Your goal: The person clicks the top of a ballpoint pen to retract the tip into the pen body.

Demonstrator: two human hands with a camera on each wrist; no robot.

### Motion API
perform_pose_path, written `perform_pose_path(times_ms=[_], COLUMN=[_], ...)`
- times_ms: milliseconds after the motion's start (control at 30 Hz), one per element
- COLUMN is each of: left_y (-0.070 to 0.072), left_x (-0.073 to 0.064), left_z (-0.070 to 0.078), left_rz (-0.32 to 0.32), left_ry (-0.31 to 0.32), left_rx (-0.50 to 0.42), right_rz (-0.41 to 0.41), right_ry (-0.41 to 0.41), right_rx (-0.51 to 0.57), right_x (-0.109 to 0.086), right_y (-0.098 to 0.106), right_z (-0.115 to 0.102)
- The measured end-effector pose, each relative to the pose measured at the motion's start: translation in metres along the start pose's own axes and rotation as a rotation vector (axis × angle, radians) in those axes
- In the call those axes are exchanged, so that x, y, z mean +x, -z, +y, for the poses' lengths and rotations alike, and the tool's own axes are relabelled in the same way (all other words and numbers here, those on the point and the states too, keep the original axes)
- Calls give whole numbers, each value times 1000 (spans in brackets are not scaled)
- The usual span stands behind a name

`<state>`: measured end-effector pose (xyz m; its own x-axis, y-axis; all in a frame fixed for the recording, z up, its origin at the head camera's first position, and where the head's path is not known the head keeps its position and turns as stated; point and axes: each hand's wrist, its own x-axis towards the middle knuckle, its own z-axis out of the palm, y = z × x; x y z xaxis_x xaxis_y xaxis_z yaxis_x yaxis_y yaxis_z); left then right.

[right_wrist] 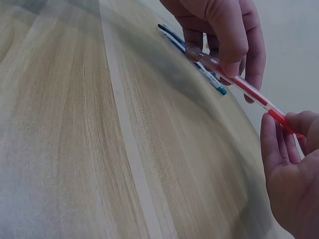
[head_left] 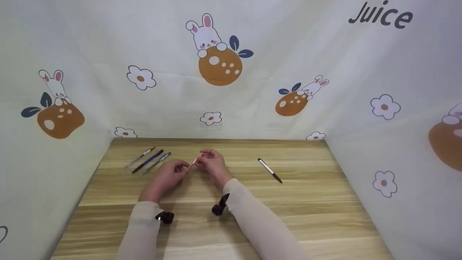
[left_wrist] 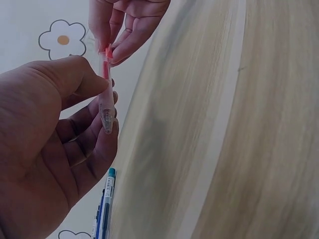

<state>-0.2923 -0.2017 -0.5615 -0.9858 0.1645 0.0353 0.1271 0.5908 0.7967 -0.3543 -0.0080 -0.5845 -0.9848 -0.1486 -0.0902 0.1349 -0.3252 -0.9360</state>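
A clear-barrelled pen with red inside [head_left: 194, 163] is held above the table between both hands. My left hand [head_left: 168, 177] pinches its barrel near the clear pointed tip, thumb on one side and fingers on the other. At the opposite end, my right hand [head_left: 215, 167] pinches the red end with its clip, seen also in the right wrist view. The pen [right_wrist: 250, 93] slants there from one hand to the other. In the left wrist view the tip of the pen [left_wrist: 106, 119] points down past the left fingers.
Left of the hands lie a clear pen [head_left: 141, 156], a dark purple-blue pen [head_left: 148, 161] and a greyish pen [head_left: 156, 163], side by side. To the right is a white-and-black pen [head_left: 269, 169]. Printed curtains [head_left: 166, 104] bound the wooden table [head_left: 299, 213].
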Motion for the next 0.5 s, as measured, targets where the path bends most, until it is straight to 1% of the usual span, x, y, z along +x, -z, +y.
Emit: perform_pose_path(times_ms=[100,333,500], left_y=[1,3,6], left_x=[-1,-3,-6], left_z=[-1,-2,-2], left_rz=[7,-1,-1], left_ry=[-4,-1,9], left_rx=[5,12,15], right_rz=[-1,-17,-37], right_ry=[0,15,51], right_rx=[-5,-46,-101], right_x=[0,1,-1], right_y=[0,-2,-3], right_z=[1,0,-2])
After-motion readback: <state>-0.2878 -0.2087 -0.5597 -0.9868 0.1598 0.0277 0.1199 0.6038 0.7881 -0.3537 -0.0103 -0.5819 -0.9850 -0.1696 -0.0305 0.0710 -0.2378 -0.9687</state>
